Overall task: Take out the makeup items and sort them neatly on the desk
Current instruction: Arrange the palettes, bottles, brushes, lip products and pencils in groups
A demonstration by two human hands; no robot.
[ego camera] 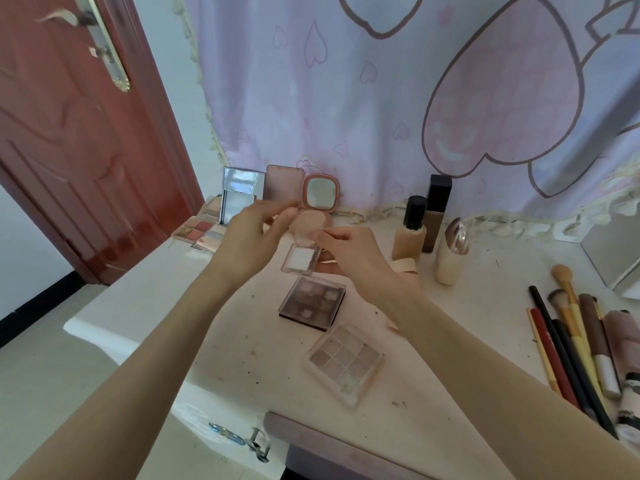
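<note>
Head view: your left hand (254, 230) and right hand (349, 252) pinch a small compact (300, 259) behind the dark palette (313, 301), apparently aligning it.

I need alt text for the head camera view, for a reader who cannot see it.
Two hands, left hand and right hand, hold a small pink compact above a white desk. Eyeshadow palettes lie below, bottles behind, and brushes at the right.

Home bedroom: heart-print fabric (398, 98) backdrop, red wooden door (69, 150), makeup-strewn white desk (214, 306).
</note>
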